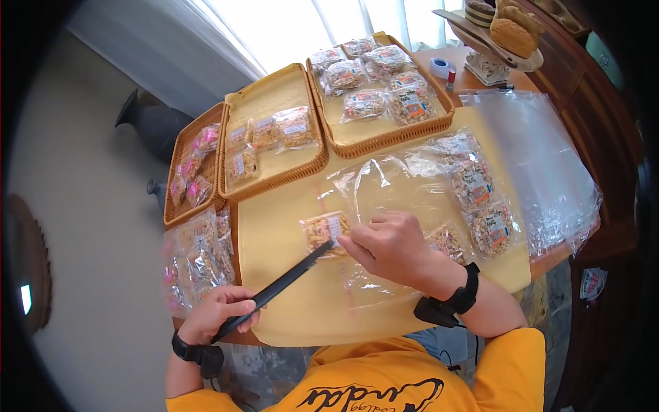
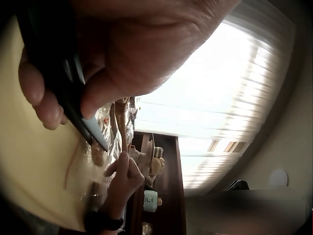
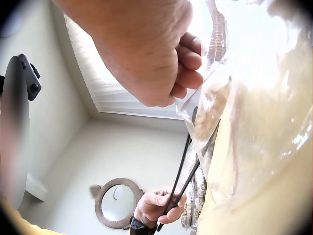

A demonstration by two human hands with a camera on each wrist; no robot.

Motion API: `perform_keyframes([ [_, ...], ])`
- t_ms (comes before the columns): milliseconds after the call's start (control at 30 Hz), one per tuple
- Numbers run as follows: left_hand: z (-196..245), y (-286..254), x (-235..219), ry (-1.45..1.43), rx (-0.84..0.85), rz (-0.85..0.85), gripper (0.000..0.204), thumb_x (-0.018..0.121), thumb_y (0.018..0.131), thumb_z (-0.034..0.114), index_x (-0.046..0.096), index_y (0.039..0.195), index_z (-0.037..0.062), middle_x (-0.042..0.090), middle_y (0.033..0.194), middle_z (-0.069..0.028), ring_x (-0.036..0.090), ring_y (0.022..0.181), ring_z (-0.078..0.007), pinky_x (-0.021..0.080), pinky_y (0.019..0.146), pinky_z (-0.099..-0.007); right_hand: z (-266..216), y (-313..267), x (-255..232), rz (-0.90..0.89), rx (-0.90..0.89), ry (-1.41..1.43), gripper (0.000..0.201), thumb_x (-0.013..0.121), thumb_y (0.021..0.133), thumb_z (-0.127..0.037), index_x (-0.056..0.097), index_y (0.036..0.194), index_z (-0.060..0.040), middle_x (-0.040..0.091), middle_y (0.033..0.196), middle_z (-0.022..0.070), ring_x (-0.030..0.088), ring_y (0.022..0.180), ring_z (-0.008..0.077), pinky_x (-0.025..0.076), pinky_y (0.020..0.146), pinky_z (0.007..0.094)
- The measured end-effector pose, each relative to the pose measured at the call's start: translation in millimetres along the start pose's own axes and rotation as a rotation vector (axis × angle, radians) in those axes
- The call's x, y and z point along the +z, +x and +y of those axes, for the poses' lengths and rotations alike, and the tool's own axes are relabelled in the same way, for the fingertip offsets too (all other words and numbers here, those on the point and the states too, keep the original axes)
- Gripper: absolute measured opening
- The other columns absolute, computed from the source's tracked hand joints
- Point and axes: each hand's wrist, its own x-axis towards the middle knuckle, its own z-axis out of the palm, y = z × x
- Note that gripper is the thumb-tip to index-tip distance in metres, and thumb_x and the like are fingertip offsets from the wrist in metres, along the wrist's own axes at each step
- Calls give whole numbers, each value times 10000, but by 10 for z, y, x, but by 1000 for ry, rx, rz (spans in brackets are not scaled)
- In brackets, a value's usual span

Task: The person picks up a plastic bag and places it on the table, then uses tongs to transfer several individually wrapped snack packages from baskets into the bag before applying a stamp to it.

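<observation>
My left hand (image 1: 218,312) grips a pair of long black tongs (image 1: 288,276), which slant up toward the middle of the table. Right at the tongs' tips is a small snack packet (image 1: 317,230) with a white label. It overlaps the open edge of a large clear plastic bag (image 1: 388,189). My right hand (image 1: 395,247), fingers curled, pinches the film of this bag beside the packet; in the right wrist view the plastic (image 3: 220,161) hangs from its fingertips. Several snack packets (image 1: 493,226) lie within the bag's far side.
Wicker trays stand along the back: a left one (image 1: 177,214) with pink-marked packets, a middle one (image 1: 274,180) and a right one (image 1: 384,141) with more packets. Flat clear bags (image 1: 549,178) lie at right. Filled bags (image 1: 195,264) sit at left. Tape (image 1: 439,66) lies behind.
</observation>
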Motion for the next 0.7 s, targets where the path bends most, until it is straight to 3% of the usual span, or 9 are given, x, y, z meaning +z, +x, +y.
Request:
perform_keyframes([
  [200,223,-42,-290,-71,161,157,203,608,934,164,634,1014,-20,664,774,-68,594,600,-90,478,559,-206,2,17,-28,-46,-14,-1,344,720,806,-156,493,555,-96,436,467,80,484,428,253,378,422,376],
  [267,373,119,-397,21,269,198,198,594,947,167,629,1026,-11,658,754,-53,585,585,-76,477,547,-206,3,16,-36,-75,-7,-32,323,701,828,-201,518,575,-119,464,457,63,515,440,252,409,436,374],
  [433,598,301,-648,234,333,357,213,576,954,173,622,1042,-15,629,727,-16,550,555,-57,458,515,-206,16,-3,-19,-76,-3,-31,324,704,826,-198,513,577,-116,453,455,66,515,439,253,408,434,374],
  [500,628,181,-646,461,258,594,218,576,945,163,616,1064,-17,620,734,-2,543,568,-42,449,515,-203,23,4,-25,-77,7,-33,325,705,825,-198,511,578,-115,452,455,67,515,439,253,409,435,375],
  [567,592,41,-579,423,277,607,233,580,941,161,614,1092,-14,618,746,7,539,576,-34,446,515,-200,17,-9,-18,-78,7,-16,326,704,825,-200,511,578,-115,455,456,66,515,438,257,411,435,378],
  [700,492,-118,-362,370,209,430,259,603,936,162,614,1117,-23,634,798,2,539,588,-40,452,554,-192,15,-25,6,-59,29,-10,344,721,804,-158,492,554,-101,427,463,79,485,430,250,381,429,372],
])
